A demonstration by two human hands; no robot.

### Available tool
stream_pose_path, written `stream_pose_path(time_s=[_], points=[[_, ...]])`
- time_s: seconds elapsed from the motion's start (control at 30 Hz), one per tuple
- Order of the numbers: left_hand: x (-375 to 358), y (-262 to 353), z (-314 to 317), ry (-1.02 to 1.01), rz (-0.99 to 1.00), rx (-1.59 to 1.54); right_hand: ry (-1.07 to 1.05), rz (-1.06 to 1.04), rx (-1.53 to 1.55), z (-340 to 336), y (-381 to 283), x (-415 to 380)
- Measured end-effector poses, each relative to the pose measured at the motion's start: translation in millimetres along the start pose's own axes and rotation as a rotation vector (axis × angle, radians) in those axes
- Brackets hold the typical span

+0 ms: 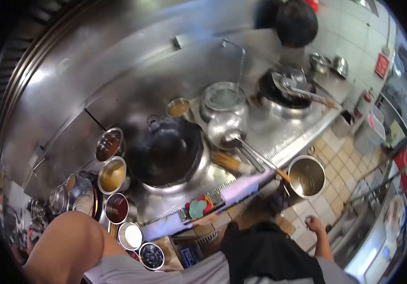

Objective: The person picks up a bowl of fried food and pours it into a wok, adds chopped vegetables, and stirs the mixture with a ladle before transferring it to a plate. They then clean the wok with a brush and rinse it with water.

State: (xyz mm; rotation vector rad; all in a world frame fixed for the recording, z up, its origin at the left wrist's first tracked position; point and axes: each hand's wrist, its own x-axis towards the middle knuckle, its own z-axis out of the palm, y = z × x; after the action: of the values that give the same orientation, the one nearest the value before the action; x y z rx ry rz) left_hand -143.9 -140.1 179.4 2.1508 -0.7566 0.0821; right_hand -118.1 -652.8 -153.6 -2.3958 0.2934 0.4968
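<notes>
My right hand (313, 224) is curled closed beside my body, over the tiled floor, with nothing visible in it. It is nearest to a metal bucket (306, 176) of cloudy liquid. My left arm bends large across the lower left; its hand is not in view. A black wok (166, 151) sits on the steel range. To its right, a perforated strainer (225, 128) rests near a pot of liquid (223, 97), its wooden-tipped handle reaching over the edge. A bamboo brush (229, 162) lies below the strainer.
Containers with yellow liquid (112, 176), red sauce (117, 208) and dark contents (152, 256) stand at the left. Another wok with utensils (291, 87) sits at the far right burner. A cloth (241, 189) lies along the front edge. A sink (355, 236) is at the lower right.
</notes>
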Motion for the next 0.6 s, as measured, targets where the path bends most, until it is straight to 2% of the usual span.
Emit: stream_pose_path(time_s=[0.03, 0.07, 0.1, 0.17, 0.2, 0.23, 0.27, 0.3, 0.37, 0.4, 0.43, 0.47, 0.5, 0.53, 0.57, 0.6], points=[[3, -4, -4, -0.012, 0.011, -0.006, -0.065, 0.090, 0.137, 5, 5, 13], [3, -7, -7, -0.040, 0.015, -0.014, -0.083, 0.017, -0.143, 18, 15, 37], [6, -8, -8, -0.054, 0.024, -0.034, -0.146, 0.043, -0.158, 24, 19, 39], [12, -13, -6, -0.077, 0.047, -0.036, -0.237, -0.012, -0.098, 54, 37, 51], [21, -19, 0, -0.083, 0.072, -0.041, -0.229, -0.065, 0.032, 70, 81, 93], [31, -20, 4, -0.082, 0.103, -0.045, -0.015, -0.162, -0.152, 31, 9, 60], [35, -23, 7, -0.099, 0.119, -0.055, -0.060, 0.056, 0.045, 3, -49, 34], [39, -25, 11, -0.124, 0.127, -0.054, -0.049, 0.068, 0.133, 4, -45, 35], [59, -22, 19, -0.207, 0.177, -0.063, 0.025, 0.131, 0.119, -2, -46, 14], [74, -27, 22, -0.254, 0.231, -0.067, 0.108, 0.082, 0.042, -2, -42, 3], [93, -27, 26, -0.295, 0.284, -0.077, 0.210, -0.042, -0.204, -4, -31, -6], [114, -23, 28, -0.335, 0.340, -0.081, 0.205, -0.016, -0.005, -10, -21, -20], [136, -13, 33, -0.370, 0.415, -0.068, 0.099, 0.138, 0.179, -36, -33, -54], [157, -2, 41, -0.395, 0.496, -0.067, 0.280, 0.087, 0.106, -61, -46, -90], [178, 14, 48, -0.436, 0.597, -0.064, 0.274, 0.194, 0.229, -94, -46, -122], [190, 26, 51, -0.461, 0.684, -0.069, 0.479, 0.170, 0.145, -124, -61, -169]])
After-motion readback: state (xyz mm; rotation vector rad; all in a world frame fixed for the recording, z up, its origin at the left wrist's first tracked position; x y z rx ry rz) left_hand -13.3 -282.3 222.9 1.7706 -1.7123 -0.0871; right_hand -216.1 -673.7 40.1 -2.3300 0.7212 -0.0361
